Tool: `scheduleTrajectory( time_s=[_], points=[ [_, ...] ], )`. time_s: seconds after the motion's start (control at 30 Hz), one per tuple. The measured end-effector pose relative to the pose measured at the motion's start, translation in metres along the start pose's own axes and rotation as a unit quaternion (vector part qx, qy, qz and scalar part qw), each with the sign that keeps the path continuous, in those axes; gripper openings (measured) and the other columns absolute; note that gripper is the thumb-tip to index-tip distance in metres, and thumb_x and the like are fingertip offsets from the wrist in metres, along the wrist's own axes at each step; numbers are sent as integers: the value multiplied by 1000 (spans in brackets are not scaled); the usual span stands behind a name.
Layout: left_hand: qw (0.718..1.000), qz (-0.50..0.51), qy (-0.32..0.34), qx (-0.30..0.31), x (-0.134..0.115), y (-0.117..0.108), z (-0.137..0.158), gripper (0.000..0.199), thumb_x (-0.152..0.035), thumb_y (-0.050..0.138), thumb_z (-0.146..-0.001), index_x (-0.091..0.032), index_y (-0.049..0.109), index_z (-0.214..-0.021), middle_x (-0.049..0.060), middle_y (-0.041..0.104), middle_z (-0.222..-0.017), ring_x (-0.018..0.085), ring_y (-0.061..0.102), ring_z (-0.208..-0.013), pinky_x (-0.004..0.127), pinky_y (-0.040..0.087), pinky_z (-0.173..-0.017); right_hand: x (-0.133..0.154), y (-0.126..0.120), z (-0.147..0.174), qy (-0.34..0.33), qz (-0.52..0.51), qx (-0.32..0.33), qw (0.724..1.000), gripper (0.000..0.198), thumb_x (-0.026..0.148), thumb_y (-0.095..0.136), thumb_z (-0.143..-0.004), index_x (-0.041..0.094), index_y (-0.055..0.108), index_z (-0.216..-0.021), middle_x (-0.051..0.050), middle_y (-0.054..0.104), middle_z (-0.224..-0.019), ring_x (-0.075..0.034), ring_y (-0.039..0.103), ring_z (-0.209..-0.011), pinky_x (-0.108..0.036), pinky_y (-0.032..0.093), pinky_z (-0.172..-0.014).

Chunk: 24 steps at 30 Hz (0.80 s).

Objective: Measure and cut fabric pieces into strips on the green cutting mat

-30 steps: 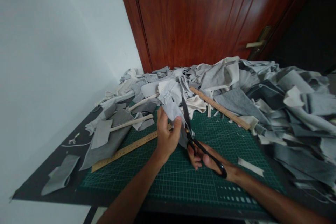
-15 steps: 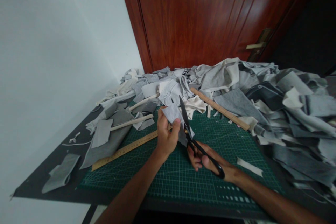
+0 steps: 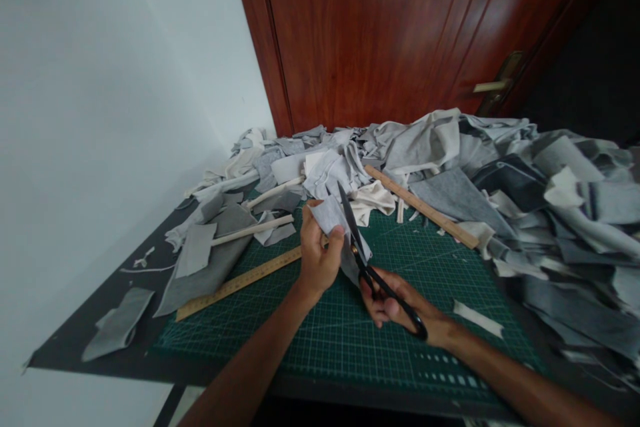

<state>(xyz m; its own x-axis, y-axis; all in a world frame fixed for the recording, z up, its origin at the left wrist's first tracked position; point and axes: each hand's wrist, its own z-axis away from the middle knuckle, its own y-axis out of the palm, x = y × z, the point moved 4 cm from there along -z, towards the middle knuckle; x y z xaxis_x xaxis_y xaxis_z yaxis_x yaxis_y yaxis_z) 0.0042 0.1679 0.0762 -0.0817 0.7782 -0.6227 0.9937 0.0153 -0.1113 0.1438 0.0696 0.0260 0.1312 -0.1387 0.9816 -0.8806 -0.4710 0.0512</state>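
Between its thumb and fingers, my left hand [image 3: 321,255] pinches a light grey piece of fabric [image 3: 329,215] above the cutting mat. My right hand [image 3: 395,303] is wrapped around the handles of black-handled scissors [image 3: 356,250], whose blades point up and away from me. The upper blade passes over the right side of the fabric, and part of the cloth hangs below the scissors' pivot. How the lower blade lies against the fabric is partly hidden. Under both hands lies the green gridded cutting mat [image 3: 320,340].
A wooden ruler [image 3: 245,281] lies left of my hands, another wooden ruler [image 3: 425,207] at the back right. Heaped grey and white fabric scraps [image 3: 425,140] line the back and right. A small white strip [image 3: 478,318] rests on the mat's right. A wall [image 3: 125,113] borders the left.
The view has shifted very slightly. My right hand's fingers have closed a little on the scissors' handles; both hands stay in nearly the same place.
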Motion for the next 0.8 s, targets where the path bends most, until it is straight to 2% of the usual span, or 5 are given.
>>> scheduleTrajectory(
  time_s=[0.37, 0.6, 0.8],
  points=[
    [1000, 5, -9, -11, 1, 1, -1, 42, -61, 51, -102, -21, 61, -89, 7, 59, -102, 25, 60, -97, 40, 52, -89, -10, -2, 2, 21, -55, -12, 998, 65, 81, 68, -80, 19, 51, -90, 6, 46, -69, -6, 39, -52, -20, 39, -48],
    [1000, 16, -8, -14, 4, 1, 2, 37, -56, 53, -102, -22, 62, -94, 7, 61, -105, 25, 61, -100, 40, 51, -91, -9, 1, 2, 36, -82, -9, 996, 65, 79, 71, -79, 18, 51, -88, 7, 46, -64, -5, 39, -48, -19, 39, -46],
    [999, 10, -30, -9, 7, 3, 4, 42, -61, 50, -102, -22, 63, -97, 8, 62, -108, 27, 62, -105, 41, 51, -94, -15, -1, 3, 62, -86, -13, 994, 68, 82, 73, -73, 19, 51, -88, 8, 47, -60, -5, 39, -44, -20, 41, -43]
  ],
)
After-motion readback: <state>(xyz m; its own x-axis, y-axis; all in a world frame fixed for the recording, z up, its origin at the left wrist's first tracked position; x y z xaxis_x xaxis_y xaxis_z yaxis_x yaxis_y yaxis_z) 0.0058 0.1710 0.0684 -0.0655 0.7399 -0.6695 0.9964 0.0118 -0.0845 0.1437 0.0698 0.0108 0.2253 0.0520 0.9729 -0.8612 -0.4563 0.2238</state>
